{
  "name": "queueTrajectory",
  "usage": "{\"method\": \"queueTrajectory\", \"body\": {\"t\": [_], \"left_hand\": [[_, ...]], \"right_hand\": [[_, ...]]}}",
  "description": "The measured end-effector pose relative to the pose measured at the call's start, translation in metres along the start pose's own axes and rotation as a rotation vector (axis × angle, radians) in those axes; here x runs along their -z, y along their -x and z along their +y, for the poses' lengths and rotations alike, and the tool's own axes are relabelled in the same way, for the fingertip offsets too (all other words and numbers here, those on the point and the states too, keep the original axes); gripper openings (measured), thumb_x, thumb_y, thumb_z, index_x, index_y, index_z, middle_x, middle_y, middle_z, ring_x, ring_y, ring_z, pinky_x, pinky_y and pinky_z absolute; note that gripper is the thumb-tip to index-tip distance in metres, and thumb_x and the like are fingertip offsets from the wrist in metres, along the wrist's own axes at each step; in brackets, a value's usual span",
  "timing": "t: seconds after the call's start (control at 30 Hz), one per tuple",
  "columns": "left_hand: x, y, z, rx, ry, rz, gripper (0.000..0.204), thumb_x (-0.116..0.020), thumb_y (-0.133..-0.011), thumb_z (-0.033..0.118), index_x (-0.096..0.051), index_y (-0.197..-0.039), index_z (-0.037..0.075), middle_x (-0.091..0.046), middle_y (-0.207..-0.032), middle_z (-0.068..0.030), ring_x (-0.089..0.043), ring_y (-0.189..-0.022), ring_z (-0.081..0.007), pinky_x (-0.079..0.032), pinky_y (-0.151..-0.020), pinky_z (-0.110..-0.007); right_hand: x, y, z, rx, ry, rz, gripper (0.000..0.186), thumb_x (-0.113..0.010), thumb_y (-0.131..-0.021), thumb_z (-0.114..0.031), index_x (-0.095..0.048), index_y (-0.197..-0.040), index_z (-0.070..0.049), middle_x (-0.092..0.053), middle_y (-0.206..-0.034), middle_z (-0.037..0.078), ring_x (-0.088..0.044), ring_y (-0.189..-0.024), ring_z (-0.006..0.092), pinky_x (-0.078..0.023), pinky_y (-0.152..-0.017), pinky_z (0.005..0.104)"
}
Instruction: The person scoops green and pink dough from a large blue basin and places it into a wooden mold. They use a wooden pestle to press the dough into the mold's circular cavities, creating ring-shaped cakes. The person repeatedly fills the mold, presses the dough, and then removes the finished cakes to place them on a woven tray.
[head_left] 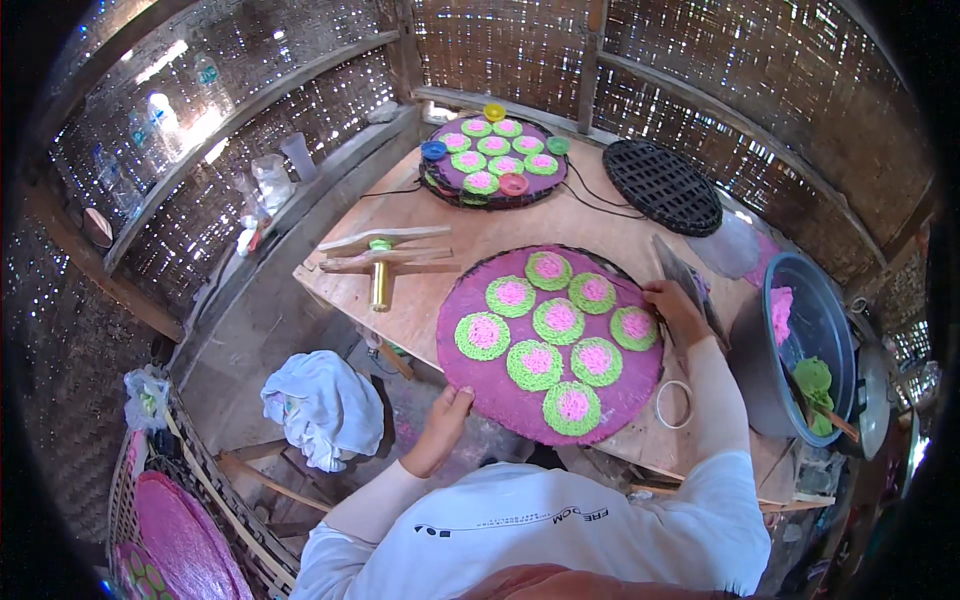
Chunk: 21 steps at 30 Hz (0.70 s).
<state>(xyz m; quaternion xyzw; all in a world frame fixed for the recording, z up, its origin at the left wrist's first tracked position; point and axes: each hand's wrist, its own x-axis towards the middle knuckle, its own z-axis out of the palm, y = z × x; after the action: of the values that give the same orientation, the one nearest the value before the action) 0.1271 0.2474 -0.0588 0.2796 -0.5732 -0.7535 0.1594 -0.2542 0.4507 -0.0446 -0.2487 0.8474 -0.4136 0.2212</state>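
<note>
A large round magenta tray (482,378) with a dark rim holds several green rings with pink centres (558,317). My left hand (442,426) grips its lower left edge, fingers closed on it, over the table's front edge. My right hand (675,314) is closed on the tray's upper right edge, beside a dark flat-bladed object (683,268). A thin white ring (673,404) lies on the wooden table near my right forearm. Left of the tray stands a brass-coloured cylinder press with wooden bars (379,285).
Behind are another loaded round tray (458,190) with small coloured cups and a black woven tray (661,186). A grey tub (752,373) with pink and green material stands right. A white cloth bundle (321,405) and a basket (183,445) are lower left. Woven walls surround the table (340,280).
</note>
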Motion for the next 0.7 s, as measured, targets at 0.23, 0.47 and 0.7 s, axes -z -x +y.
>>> {"method": "queueTrajectory", "body": {"t": [0.23,0.47,0.7], "left_hand": [[0.004,-0.046,0.107,-0.215,-0.212,-0.227,0.028,-0.044,-0.091,0.021,-0.054,-0.107,0.000,-0.057,-0.094,0.0017,-0.050,-0.087,-0.0069,-0.040,-0.078,-0.023],[0.000,-0.208,0.231,-0.206,-0.201,-0.252,0.029,-0.047,-0.088,0.034,-0.060,-0.093,0.008,-0.054,-0.079,0.0056,-0.042,-0.070,-0.0057,-0.034,-0.064,-0.022],[0.059,-0.413,0.228,-0.113,-0.599,0.029,0.036,-0.041,-0.089,0.028,-0.056,-0.103,-0.001,-0.055,-0.100,-0.0074,-0.047,-0.093,-0.0166,-0.034,-0.081,-0.032]], "right_hand": [[0.052,0.016,-0.043,0.043,-0.118,0.156,0.019,-0.052,-0.083,-0.013,-0.063,-0.093,0.000,-0.059,-0.075,-0.002,-0.050,-0.067,0.0080,-0.040,-0.061,0.0238],[0.095,-0.141,-0.102,0.244,-0.280,0.251,0.018,-0.053,-0.082,-0.009,-0.063,-0.093,0.002,-0.063,-0.082,0.002,-0.054,-0.072,0.0093,-0.043,-0.068,0.0239],[0.032,-0.341,-0.115,0.245,0.012,0.438,0.022,-0.059,-0.074,-0.017,-0.065,-0.084,0.001,-0.064,-0.081,0.019,-0.063,-0.075,0.0262,-0.047,-0.065,0.0360]]}}
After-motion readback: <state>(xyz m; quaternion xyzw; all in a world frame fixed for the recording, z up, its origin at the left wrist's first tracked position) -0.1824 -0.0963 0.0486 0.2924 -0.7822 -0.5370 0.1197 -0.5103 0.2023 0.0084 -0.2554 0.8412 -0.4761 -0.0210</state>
